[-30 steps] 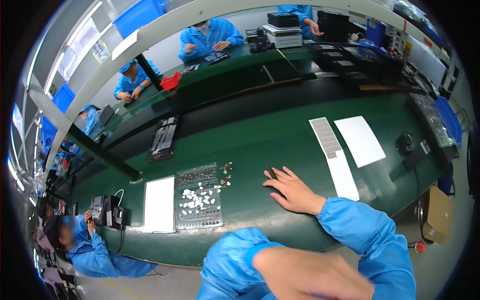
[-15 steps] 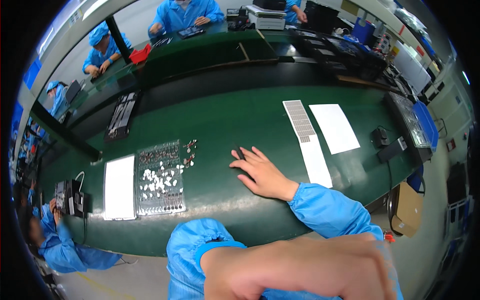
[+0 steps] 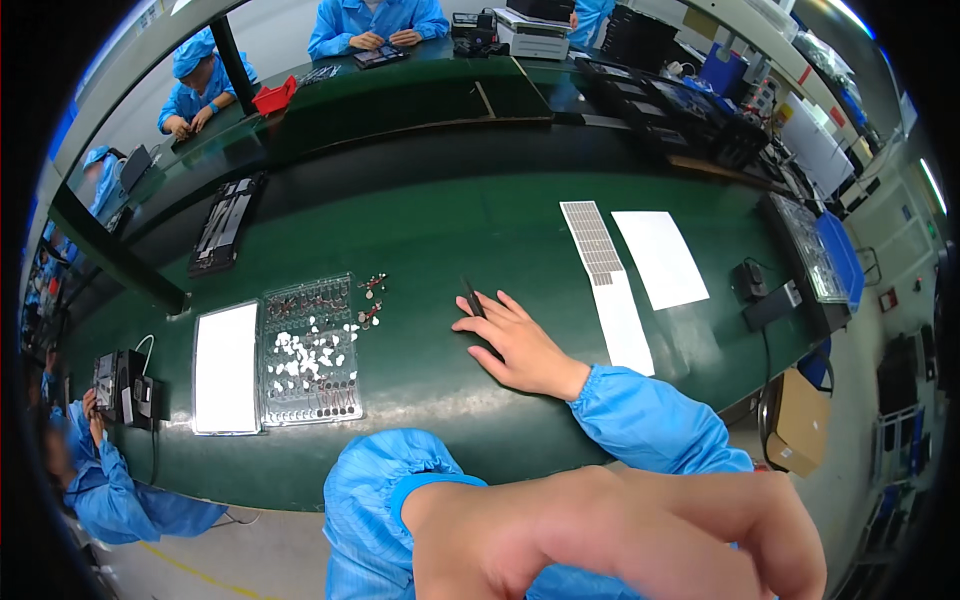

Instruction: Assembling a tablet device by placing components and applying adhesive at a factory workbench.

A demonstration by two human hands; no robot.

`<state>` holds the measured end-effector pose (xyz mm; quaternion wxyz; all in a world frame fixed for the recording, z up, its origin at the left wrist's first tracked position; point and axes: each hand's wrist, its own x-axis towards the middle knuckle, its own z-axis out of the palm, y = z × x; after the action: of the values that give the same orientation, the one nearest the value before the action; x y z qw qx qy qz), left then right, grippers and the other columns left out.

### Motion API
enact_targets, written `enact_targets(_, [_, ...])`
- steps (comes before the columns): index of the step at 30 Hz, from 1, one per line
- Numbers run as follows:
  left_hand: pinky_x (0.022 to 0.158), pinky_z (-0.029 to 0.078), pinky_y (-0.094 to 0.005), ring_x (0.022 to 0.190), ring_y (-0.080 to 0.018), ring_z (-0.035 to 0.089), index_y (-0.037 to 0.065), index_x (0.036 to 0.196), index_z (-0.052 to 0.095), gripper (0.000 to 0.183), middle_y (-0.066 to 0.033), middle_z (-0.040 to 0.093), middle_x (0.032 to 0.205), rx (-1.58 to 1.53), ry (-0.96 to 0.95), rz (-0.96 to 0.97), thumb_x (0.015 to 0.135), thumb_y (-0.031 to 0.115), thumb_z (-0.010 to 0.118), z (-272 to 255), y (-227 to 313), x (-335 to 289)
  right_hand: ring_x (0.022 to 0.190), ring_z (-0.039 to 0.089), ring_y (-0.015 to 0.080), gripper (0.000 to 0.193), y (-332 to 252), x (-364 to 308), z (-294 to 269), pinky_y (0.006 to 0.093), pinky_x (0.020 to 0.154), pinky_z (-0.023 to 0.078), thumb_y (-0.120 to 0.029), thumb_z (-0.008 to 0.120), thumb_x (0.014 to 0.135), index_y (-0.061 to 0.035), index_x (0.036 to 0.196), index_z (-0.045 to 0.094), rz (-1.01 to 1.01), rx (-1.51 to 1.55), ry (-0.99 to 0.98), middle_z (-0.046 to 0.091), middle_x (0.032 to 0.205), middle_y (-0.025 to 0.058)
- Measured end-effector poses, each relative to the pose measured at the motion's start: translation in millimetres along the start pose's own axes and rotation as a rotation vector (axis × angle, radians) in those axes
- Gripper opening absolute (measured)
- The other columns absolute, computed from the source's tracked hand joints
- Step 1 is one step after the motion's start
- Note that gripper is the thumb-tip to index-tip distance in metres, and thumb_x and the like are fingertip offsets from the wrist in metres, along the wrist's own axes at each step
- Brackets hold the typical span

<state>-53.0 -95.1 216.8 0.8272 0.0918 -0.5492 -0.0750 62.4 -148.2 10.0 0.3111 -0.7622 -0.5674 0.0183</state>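
Observation:
My left hand [image 3: 600, 530] looms large at the lower edge, raised close up. Its fingers bend downward and the fingertips are hidden. On the green table [image 3: 430, 380] lies my right hand [image 3: 522, 345], palm down with fingers spread. A slim black pointed tool [image 3: 469, 295] is tucked between its fingers; its exact kind is unclear. Left of that hand is a clear plastic tray [image 3: 268, 421] with small round wired parts in rows and a scatter of white pieces [image 3: 312, 350] over them. A few similar wired parts [image 3: 372, 292] lie loose beside the tray's right edge.
A white sheet-like panel [image 3: 228, 370] adjoins the tray. To the right lie a label sheet [image 3: 592, 240] and white paper [image 3: 660, 258]. Black adapters [image 3: 772, 304], a black device [image 3: 228, 222] and a table post [image 3: 120, 250] stand around. Co-workers in blue [image 3: 375, 30] sit beyond.
The view has shifted slightly. My left hand has turned a little, with its bent fingers showing more at the right. The black tool now sticks out farther past my right hand's fingers.

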Motion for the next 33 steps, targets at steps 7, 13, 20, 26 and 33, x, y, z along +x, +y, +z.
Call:
enact_targets(7, [0.055,0.05,-0.022,0.051,-0.0089,0.051,-0.009,0.097,0.061,0.032,-0.0245,0.056,0.107,0.075,-0.06,0.031,0.094,0.022,0.064,-7,-2,6,0.138,0.038,0.0375,0.034,6,-3,3,0.0544,0.116,0.025,-0.014,0.06,0.091,-0.0097,0.124,0.054,-0.008,-0.007,0.027,0.049,0.143,0.0177])
enact_targets(13, [0.055,0.047,-0.0281,0.065,-0.0163,0.058,0.004,0.089,0.068,0.008,-0.0118,0.065,0.088,1.034,-0.002,0.167,0.085,0.011,0.066,15,10,7,0.139,0.038,0.0367,0.035,8,-7,3,0.0533,0.117,0.024,-0.017,0.06,0.092,-0.0099,0.126,0.054,-0.006,-0.016,0.028,0.048,0.143,0.0187])
enact_targets(20, [0.053,0.043,-0.0294,0.072,-0.019,0.058,0.011,0.083,0.07,0.016,0.0005,0.066,0.087,1.793,0.135,0.273,0.07,0.018,0.075,49,3,-1,0.139,0.037,0.0371,0.035,6,-4,3,0.0532,0.118,0.023,-0.016,0.06,0.092,-0.0094,0.126,0.054,-0.037,-0.02,0.035,0.048,0.143,0.0189])
enact_targets(26, [0.048,0.04,-0.0285,0.068,-0.0173,0.056,0.011,0.088,0.076,0.021,0.0009,0.066,0.084,1.681,0.215,0.214,0.071,0.024,0.078,49,4,5,0.139,0.037,0.0376,0.034,3,1,3,0.0534,0.117,0.024,-0.015,0.059,0.092,-0.0089,0.125,0.054,-0.019,-0.017,0.004,0.048,0.144,0.0181])
enact_targets(33, [0.058,0.047,-0.0276,0.073,-0.0185,0.059,0.012,0.099,0.073,0.02,-0.0067,0.068,0.096,1.623,-0.138,0.264,0.081,0.016,0.07,17,6,-7,0.137,0.039,0.0388,0.034,0,1,2,0.0541,0.116,0.024,-0.015,0.059,0.092,-0.0106,0.125,0.054,-0.004,-0.003,0.025,0.048,0.144,0.0178])
